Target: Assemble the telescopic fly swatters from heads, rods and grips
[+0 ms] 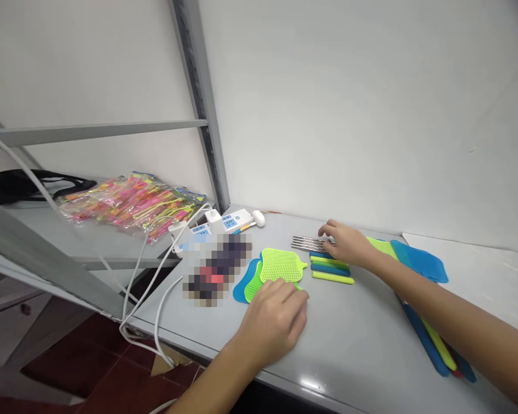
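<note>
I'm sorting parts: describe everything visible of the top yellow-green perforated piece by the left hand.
The yellow-green piece looks like thin plastic: a rounded panel full of small holes, a narrow tab pointing right. It lies roughly flat over a green piece on the table, a blue piece at left. The left hand is at its near edge; whether they touch is unclear.

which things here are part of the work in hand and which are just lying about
Likely in use:
- thin metal rods, at the right hand
- perforated green and blue paddles, by the left hand
- coloured sticks, near the rods

Apparently just lying about:
- plastic-bagged colourful items
- black item
- power strip
- white rounded object
</note>
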Demonstrator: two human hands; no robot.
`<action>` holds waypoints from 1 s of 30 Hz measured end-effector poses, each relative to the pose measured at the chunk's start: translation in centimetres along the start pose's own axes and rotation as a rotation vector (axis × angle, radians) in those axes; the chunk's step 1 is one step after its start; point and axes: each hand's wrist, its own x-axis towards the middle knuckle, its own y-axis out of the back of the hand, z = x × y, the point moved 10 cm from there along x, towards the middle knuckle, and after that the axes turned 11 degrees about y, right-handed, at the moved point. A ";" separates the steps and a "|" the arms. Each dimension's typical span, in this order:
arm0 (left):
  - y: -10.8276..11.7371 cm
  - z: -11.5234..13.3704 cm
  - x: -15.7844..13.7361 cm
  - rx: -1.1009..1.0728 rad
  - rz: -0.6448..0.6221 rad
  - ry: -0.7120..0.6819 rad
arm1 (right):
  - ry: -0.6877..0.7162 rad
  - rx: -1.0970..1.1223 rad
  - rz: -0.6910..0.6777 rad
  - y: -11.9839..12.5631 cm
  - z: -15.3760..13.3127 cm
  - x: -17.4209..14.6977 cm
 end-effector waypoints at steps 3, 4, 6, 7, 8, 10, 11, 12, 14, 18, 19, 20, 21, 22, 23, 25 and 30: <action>-1.0 1.4 0.4 0.107 -0.060 -0.040 | 0.013 0.066 -0.108 -1.9 1.5 2.5; -1.3 1.9 0.6 0.126 -0.078 -0.048 | 0.024 0.089 -0.145 -2.4 1.9 3.1; -2.0 2.8 1.0 0.145 -0.106 -0.054 | 0.044 0.130 -0.208 -3.1 2.5 3.9; -2.4 3.2 1.2 0.153 -0.116 -0.050 | 0.054 0.148 -0.236 -3.4 2.6 4.2; -2.8 3.5 1.4 0.163 -0.123 -0.045 | 0.063 0.163 -0.260 -3.7 2.8 4.3; -3.3 3.8 2.0 0.185 -0.120 -0.024 | 0.076 0.180 -0.294 -4.1 3.0 4.4; -3.5 3.9 2.3 0.196 -0.109 -0.012 | 0.080 0.179 -0.301 -4.2 3.1 4.4; -3.7 3.9 2.7 0.205 -0.098 -0.002 | 0.080 0.171 -0.301 -4.2 3.1 4.4; -4.0 3.9 3.5 0.226 -0.084 0.016 | 0.071 0.137 -0.274 -3.8 3.3 4.4; -5.0 3.2 5.0 0.278 -0.115 0.075 | 0.010 0.034 -0.141 -0.5 3.5 3.8; -5.3 2.9 5.3 0.287 -0.131 0.090 | -0.006 0.011 -0.100 0.8 3.4 3.3; -5.5 2.8 5.4 0.295 -0.145 0.099 | -0.017 -0.013 -0.054 2.1 3.1 2.8; -5.7 2.7 5.5 0.305 -0.157 0.101 | -0.025 -0.042 -0.005 3.6 2.8 2.1; -5.8 2.7 5.5 0.316 -0.168 0.097 | -0.030 -0.079 0.042 4.9 2.5 1.3; -5.9 2.7 5.4 0.328 -0.175 0.085 | -0.030 -0.118 0.082 6.1 2.0 0.4; -5.8 3.1 5.1 0.343 -0.177 0.051 | -0.027 -0.185 0.127 7.7 1.3 -1.7; -5.5 3.0 4.2 0.363 -0.176 0.055 | -0.016 -0.209 0.140 8.1 0.4 -7.4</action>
